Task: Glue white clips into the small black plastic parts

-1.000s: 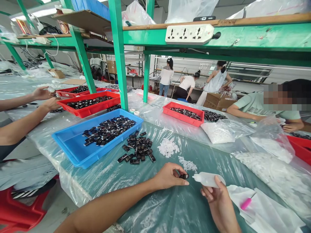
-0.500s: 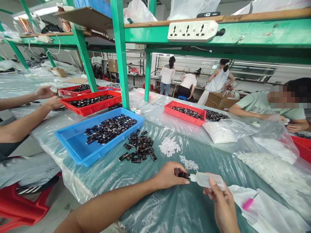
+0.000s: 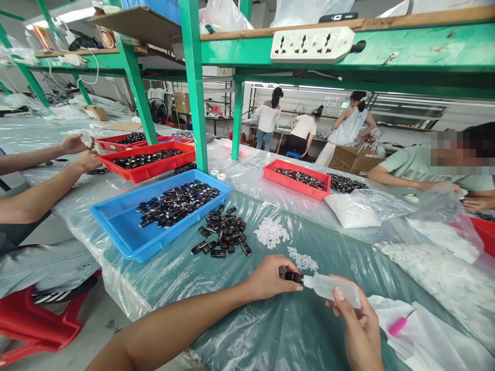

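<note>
My left hand pinches a small black part just above the plastic-covered table. My right hand grips a small clear squeeze bottle, tilted so its tip touches the black part. Just beyond my hands lie a loose pile of black parts and two heaps of small white pieces. A blue tray with more black parts stands to the left of them.
Red trays of black parts sit further back. Bags of white pieces lie to the right. A pink-handled tool rests on white sheet near my right hand. Other people work at left, right and behind. Green shelf posts rise from the table.
My right hand brought the bottle's tip leftward from a small gap to touch the black part held in my left hand. The view shifted slightly.
</note>
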The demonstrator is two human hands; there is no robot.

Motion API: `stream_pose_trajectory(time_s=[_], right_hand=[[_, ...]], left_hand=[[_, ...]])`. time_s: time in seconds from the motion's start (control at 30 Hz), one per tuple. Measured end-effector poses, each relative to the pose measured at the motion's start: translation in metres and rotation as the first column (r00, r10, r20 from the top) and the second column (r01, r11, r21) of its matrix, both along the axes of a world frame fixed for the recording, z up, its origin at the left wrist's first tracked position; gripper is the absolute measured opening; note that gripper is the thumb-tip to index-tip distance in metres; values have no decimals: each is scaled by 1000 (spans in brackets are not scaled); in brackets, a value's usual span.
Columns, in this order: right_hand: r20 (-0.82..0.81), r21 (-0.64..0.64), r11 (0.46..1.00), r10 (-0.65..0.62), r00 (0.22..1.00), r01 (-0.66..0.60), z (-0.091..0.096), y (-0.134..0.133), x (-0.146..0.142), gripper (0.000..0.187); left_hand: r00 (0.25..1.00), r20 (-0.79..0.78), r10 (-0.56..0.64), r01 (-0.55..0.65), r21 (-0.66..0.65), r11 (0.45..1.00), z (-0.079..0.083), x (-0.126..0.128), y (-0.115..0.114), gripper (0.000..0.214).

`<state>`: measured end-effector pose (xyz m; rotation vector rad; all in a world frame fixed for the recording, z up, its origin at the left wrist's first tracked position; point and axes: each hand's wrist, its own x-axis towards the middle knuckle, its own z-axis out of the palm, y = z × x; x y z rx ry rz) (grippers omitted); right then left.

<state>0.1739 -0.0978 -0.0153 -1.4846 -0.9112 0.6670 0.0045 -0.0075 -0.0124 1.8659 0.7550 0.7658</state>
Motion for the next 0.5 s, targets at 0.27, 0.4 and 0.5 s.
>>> stream_pose_trajectory(time_s=[0.27,0.4,0.5], right_hand=[[85,29,1000,-14,996,11,1,-3,-3,49],[112,9,999,-35,993,35,2,-4,-3,47],[132,8,999,-47,990,47,4,-5,-2,47]], left_hand=[[1000,-18,-2,3,50,999,3,-1,-2,32],[1000,-17,-15,15,41,999,6,-2,-4,27],[1000,-16,-20,20,32,999,5,-1,-5,23]])
